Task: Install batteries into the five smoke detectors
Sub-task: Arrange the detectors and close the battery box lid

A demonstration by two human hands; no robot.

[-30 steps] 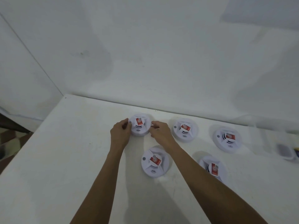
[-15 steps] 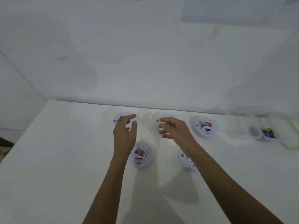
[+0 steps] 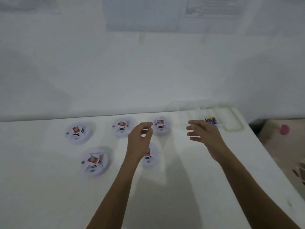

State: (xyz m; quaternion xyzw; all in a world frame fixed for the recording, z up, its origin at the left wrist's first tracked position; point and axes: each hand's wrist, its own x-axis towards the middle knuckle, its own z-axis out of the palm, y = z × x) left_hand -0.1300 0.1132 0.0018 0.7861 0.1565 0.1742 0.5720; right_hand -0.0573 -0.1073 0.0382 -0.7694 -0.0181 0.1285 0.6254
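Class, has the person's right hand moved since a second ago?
Yes: the right hand left the far-left smoke detector, going right toward the batteries.

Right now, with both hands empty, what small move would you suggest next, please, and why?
Probably reach the right hand on to the batteries in the clear tray: it hovers open just short of them, and the left hand holds nothing either.

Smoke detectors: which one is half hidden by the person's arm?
The right-hand smoke detector of the near row: the left hand and its wrist cover its left side. The other four show almost whole.
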